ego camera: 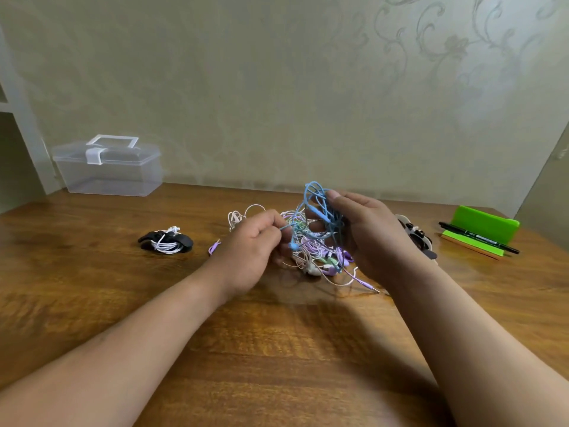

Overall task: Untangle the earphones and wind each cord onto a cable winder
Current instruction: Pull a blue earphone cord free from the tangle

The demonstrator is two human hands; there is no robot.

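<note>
The blue cord (320,208) is bunched in the right hand (366,235), raised just above the tangle (314,257) on the table (92,288); one strand runs leftward and slightly down to the left hand (252,245), so the strand lies roughly side to side; the left hand pinches it at the fingertips, fingers curled; the right hand grips the loops, thumb on top; a wound winder (166,241) lies well apart to the left.
</note>
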